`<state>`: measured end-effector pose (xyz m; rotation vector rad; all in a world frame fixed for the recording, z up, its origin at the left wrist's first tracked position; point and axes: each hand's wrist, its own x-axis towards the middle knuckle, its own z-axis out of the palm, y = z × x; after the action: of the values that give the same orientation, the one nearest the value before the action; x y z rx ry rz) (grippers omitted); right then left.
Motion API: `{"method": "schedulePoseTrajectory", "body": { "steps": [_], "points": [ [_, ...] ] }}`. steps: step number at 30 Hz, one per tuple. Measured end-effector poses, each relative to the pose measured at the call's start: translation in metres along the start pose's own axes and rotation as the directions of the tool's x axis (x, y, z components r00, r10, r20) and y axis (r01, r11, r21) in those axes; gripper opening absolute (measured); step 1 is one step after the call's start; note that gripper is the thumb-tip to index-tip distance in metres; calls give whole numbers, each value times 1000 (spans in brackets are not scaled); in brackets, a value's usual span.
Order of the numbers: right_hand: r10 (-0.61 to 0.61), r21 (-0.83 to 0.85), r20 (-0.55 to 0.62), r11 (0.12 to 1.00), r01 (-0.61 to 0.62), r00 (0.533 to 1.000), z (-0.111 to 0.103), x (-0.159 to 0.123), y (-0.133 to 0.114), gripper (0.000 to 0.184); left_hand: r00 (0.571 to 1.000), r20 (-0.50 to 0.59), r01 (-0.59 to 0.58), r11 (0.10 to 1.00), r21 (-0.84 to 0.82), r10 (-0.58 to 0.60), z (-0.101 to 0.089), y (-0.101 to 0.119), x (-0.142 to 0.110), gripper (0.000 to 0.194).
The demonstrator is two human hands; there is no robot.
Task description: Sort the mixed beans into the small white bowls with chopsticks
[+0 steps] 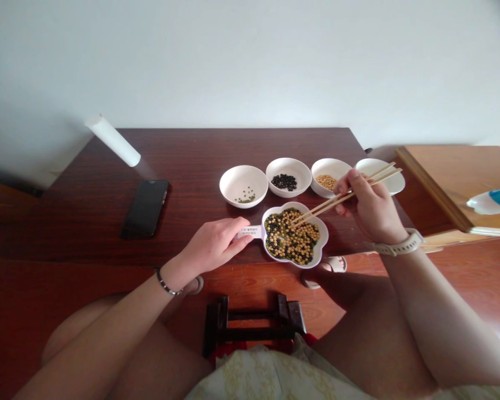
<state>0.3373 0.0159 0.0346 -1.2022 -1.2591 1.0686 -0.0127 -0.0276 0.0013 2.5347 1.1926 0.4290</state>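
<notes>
- Right hand (pixel 373 208): its fingers (pixel 345 179) are closed narrowly around a pair of wooden chopsticks (pixel 345 189), whose tips reach down among the beans and whose upper ends pass over a fourth white dish (pixel 389 180).
- Left hand (pixel 212 244): its fingers (pixel 237 236) lie together against the end of a labelled white tab (pixel 250 231); whether they grip it, I cannot tell.
- Flower-shaped white dish (pixel 321 236): it sits on the near edge of the dark wooden table (pixel 87 183), between the two hands, and holds mixed beans (pixel 291 236) (green, black and yellow, all jumbled together). The tab sticks out from its left side.
- Row beyond it, left to right: a white bowl (pixel 244 194) with a few green beans (pixel 245 195), a white bowl (pixel 289 191) with black beans (pixel 284 181), and a white bowl (pixel 321 189) with yellow soybeans (pixel 325 181). The fourth dish sits at the row's right end, partly behind the right hand.
- Left of the bowls: a black smartphone (pixel 145 208) lies face up on the table.
</notes>
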Motion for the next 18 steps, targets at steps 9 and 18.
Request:
{"method": "schedulePoseTrajectory", "body": {
  "steps": [9,18],
  "points": [
    [7,-17,18,1000,-6,1000,0,1,2,51,1000,6,3,1000,-2,-3,0,-1,0,27],
    [10,-6,21,1000,-10,1000,2,0,0,50,1000,-10,-2,1000,-11,2,0,0,0,26]
  ]
}}
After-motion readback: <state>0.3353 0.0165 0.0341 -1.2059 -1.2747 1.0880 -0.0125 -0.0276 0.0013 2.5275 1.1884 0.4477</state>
